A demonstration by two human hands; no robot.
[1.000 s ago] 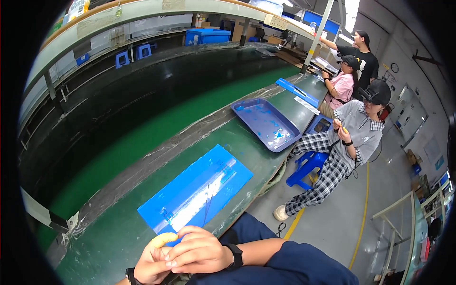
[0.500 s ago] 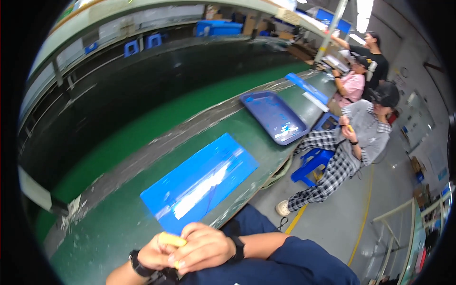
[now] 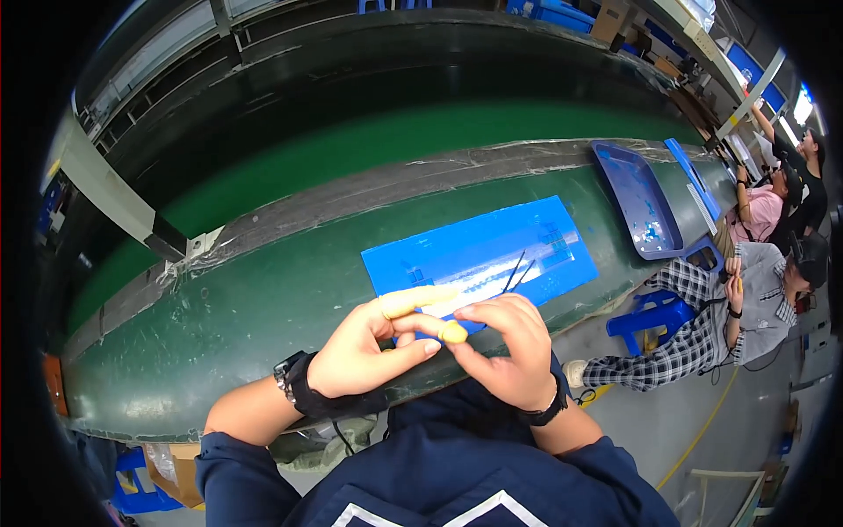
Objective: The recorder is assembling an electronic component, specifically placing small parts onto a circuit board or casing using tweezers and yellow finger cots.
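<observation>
My left hand (image 3: 356, 356) has its fingers held apart over the near edge of the bench. A yellow finger cot (image 3: 417, 300) sheathes its index finger. A second yellow finger cot (image 3: 452, 332), still bunched, sits on the tip of another left finger. Thumb and forefinger of my right hand (image 3: 514, 338) pinch this second cot at its end. Just beyond my hands lies a flat blue mat (image 3: 474, 233) with a glossy clear strip. Thin dark tweezers (image 3: 516, 274) rest on that mat.
Further right on the green bench (image 3: 263, 307) stands a blue-violet tray (image 3: 637, 202) with small blue bits. Past the dark rail runs a green and black belt (image 3: 378, 105). A seated co-worker (image 3: 755, 299) and a blue stool (image 3: 652, 321) are at right. A pale post (image 3: 110, 184) rises at left.
My view has turned, so the bench now runs more level. My hands have come up from my lap over the bench edge, and the left fingers have spread out.
</observation>
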